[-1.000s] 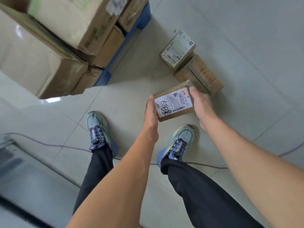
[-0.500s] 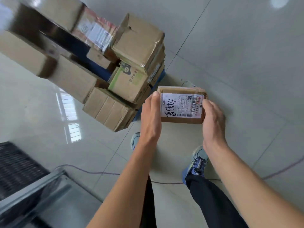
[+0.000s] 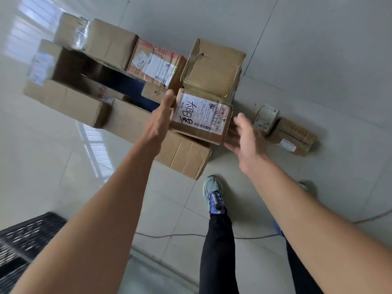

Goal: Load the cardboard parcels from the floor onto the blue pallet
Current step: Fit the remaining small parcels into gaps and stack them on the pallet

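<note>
A small cardboard parcel with a white label and black handwriting rests on top of the stacked boxes on the blue pallet. My left hand lies with straight fingers against the parcel's left side. My right hand is spread open just off its right side, fingertips near the lower right corner. Several larger cardboard boxes fill the pallet around a dark gap. Two parcels stay on the floor to the right: a labelled one and a brown taped one.
Grey tiled floor surrounds the pallet. A thin cable runs across the floor near my feet. A black grated mat lies at the lower left. My shoe stands just in front of the stack.
The labelled parcel went from the floor up onto the pallet stack. My right hand has come off its side and opened. My left hand stays against it.
</note>
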Tool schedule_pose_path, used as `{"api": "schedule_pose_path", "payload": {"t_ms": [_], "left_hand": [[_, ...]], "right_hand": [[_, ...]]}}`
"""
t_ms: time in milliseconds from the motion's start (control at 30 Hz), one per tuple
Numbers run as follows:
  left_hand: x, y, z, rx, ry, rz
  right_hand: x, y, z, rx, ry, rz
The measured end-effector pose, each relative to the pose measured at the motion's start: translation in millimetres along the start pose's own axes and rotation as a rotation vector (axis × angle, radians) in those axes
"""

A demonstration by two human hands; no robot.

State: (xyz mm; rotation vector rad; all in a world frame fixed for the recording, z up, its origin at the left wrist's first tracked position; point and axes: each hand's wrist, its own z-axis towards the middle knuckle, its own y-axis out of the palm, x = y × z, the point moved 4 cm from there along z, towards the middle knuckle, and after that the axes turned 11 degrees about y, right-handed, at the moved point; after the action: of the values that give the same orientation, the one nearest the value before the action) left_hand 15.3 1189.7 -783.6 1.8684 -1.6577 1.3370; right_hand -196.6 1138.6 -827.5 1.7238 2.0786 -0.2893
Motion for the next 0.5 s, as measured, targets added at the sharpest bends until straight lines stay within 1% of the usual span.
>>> {"api": "schedule_pose_path", "payload": {"t_ms": [133, 333, 500], "left_hand": [[-8, -17, 32, -0.053, 0.001, 0.015], [-25, -15, 61, -0.165, -0.033, 0.054], [-39, -5, 66, -0.185, -0.087, 0.007]], "right_hand": [[2, 17, 22, 0.016, 0.056, 0.037], [6, 25, 44, 0.001, 0.135, 0.084], [19, 23, 56, -0.015, 0.161, 0.103]]}}
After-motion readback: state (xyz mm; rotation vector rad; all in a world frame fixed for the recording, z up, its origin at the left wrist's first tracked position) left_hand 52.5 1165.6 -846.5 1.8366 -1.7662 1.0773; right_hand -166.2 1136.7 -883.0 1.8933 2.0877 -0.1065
